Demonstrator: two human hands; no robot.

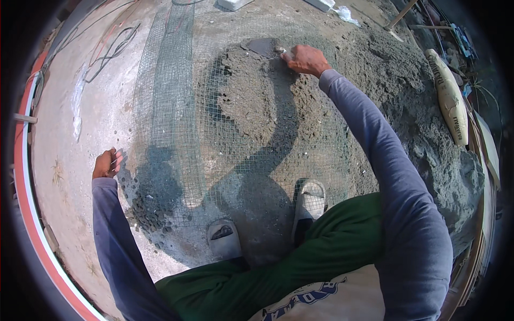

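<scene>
My right hand [307, 59] is closed round the handle of a trowel [262, 47]. Its grey, flat blade points left and rests on rough, grey-brown mortar [251, 91] at the far middle. Green wire mesh [171, 96] lies over the ground, and the mortar is spread on part of it. Off to the left, my left hand [108, 163] hangs beside the mesh's left edge, apart from it. Its fingers are loosely bent and a little apart, with nothing visible in them. The shadow of my arm falls across the mortar and mesh.
A large heap of grey mortar [396, 91] lies at the right, with a pale printed sack [448, 99] beyond it. Boards [482, 214] line the right edge. Dark cables [113, 51] lie at the far left. My sandalled feet [225, 241] stand at the mesh's near edge.
</scene>
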